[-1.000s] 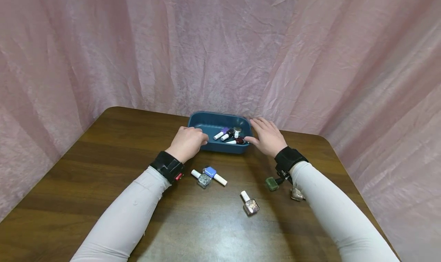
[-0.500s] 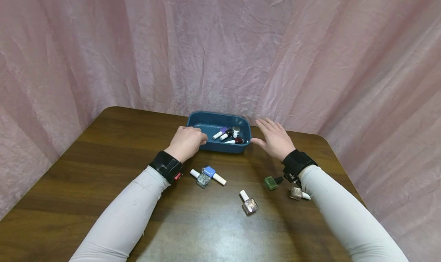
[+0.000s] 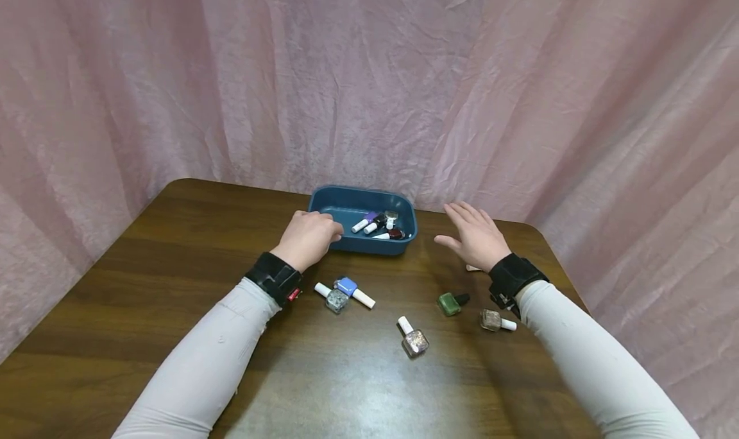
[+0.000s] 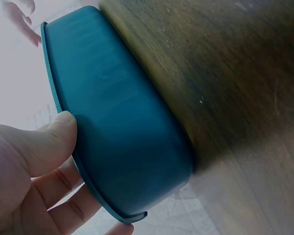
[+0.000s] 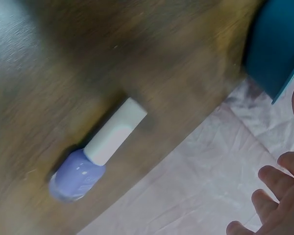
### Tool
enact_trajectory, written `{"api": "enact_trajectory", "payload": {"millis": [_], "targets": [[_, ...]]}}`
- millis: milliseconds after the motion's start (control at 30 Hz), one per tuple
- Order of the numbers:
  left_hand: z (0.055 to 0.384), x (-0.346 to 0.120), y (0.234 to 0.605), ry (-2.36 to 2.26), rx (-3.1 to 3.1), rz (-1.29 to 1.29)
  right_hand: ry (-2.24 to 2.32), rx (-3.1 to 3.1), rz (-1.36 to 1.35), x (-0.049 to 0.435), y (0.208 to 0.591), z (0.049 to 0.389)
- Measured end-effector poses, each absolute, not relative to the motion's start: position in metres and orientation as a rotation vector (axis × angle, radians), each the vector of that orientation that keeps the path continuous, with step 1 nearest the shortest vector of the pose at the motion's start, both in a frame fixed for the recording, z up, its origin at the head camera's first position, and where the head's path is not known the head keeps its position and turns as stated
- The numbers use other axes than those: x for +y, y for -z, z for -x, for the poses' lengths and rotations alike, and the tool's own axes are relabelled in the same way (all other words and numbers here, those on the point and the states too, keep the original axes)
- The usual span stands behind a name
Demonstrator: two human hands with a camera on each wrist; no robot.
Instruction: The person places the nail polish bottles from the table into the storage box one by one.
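Observation:
A blue plastic bin [image 3: 369, 246] stands near the table's back edge, with several nail polish bottles [image 3: 375, 223] lying in its right half. My left hand [image 3: 306, 239] grips the bin's near-left rim; in the left wrist view, the thumb [image 4: 62, 129] presses the outer wall while the fingers go over the rim. Right of the bin, my right hand [image 3: 476, 240] hovers with fingers spread and holds nothing. Below it lies a lavender nail polish bottle [image 5: 81, 174] with a white cap; in the head view the hand hides all but its cap end [image 3: 472, 268].
On the table [image 3: 173, 285] lie a glittery grey bottle [image 3: 337, 300] touching a blue bottle [image 3: 346, 286], a gold-glitter bottle [image 3: 416, 343], a green one [image 3: 448, 304] with a black cap, and a brownish glitter one [image 3: 491, 320]. A pink curtain [image 3: 369, 92] hangs behind.
My right hand has moved away from the bin's right end, to the right. The brownish glitter bottle and a white cap tip have come into view. My left hand stays on the rim.

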State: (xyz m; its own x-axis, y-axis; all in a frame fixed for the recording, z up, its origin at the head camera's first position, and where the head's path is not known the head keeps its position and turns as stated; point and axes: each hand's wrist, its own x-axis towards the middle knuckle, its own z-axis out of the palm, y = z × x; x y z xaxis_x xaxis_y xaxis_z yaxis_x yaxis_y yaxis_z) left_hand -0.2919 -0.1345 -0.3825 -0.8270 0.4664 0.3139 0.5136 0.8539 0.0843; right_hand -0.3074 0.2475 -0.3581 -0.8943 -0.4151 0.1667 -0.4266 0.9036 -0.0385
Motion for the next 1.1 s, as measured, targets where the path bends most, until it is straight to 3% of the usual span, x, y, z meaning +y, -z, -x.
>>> {"api": "enact_trajectory", "payload": {"millis": [1100], "targets": [[0.294, -0.135, 0.384, 0.240, -2.794, 0.718, -0.093, -2.935, -0.580, 0.304, 0.368, 0.289]]}}
